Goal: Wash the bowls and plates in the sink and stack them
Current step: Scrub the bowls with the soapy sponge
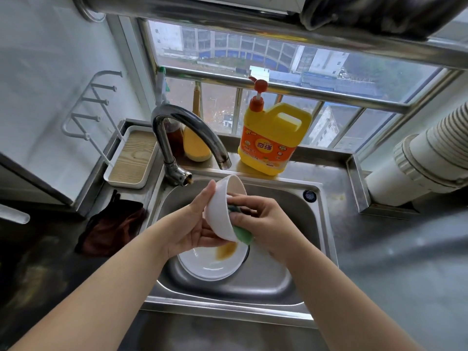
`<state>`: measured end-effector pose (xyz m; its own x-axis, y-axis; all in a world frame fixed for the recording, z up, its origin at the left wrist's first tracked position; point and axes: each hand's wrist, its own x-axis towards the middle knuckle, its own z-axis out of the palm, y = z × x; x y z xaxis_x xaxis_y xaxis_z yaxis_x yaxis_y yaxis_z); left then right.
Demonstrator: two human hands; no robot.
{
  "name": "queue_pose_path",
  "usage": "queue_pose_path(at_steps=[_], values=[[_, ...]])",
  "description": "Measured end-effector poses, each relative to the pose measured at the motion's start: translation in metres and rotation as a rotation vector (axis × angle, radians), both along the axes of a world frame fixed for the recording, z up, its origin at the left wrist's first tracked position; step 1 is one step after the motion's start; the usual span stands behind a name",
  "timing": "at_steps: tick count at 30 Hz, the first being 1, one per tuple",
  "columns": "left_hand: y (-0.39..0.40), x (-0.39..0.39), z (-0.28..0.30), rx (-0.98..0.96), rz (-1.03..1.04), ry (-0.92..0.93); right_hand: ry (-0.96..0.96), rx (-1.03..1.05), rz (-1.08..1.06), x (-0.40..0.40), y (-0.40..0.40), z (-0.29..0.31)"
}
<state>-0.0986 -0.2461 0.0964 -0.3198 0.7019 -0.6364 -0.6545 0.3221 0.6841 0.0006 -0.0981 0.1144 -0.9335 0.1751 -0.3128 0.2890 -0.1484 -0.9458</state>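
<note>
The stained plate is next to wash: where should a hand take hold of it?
By the plate's near-left rim, from the left hand's side. It lies flat in the sink with that edge exposed, away from the brown stain.

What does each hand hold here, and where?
Left hand holds the white bowl by its outer wall and base; right hand grips a green sponge against the bowl's rim.

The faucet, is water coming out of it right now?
No, the faucet spout shows no stream, and the white bowl held below it is being scrubbed dry of running water.
</note>
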Motion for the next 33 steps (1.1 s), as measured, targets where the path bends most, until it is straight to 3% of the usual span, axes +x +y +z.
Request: queue_pose_path(at_steps=[3, 7, 13, 17, 22, 28, 33], values=[[0.000, 0.001, -0.003, 0.081, 0.028, 0.089, -0.036, -0.193, -0.056, 0.001, 0.000, 0.002], [-0.002, 0.008, -0.004, 0.143, 0.135, 0.214, -0.064, -0.287, -0.067, 0.002, -0.001, 0.005], [-0.001, 0.010, -0.001, 0.177, 0.135, 0.135, 0.059, -0.087, 0.035, 0.008, -0.003, -0.005], [-0.002, 0.005, 0.009, 0.022, 0.033, 0.035, 0.145, 0.129, 0.110, 0.012, -0.005, -0.011], [-0.001, 0.014, 0.005, -0.085, -0.012, -0.003, -0.017, -0.024, 0.035, 0.017, -0.002, -0.017], [-0.004, 0.021, -0.009, 0.117, 0.163, 0.169, -0.062, -0.255, -0.051, 0.015, 0.000, -0.005], [-0.002, 0.023, 0.001, 0.124, 0.172, 0.144, 0.010, -0.141, 0.020, 0.019, -0.004, -0.008]])
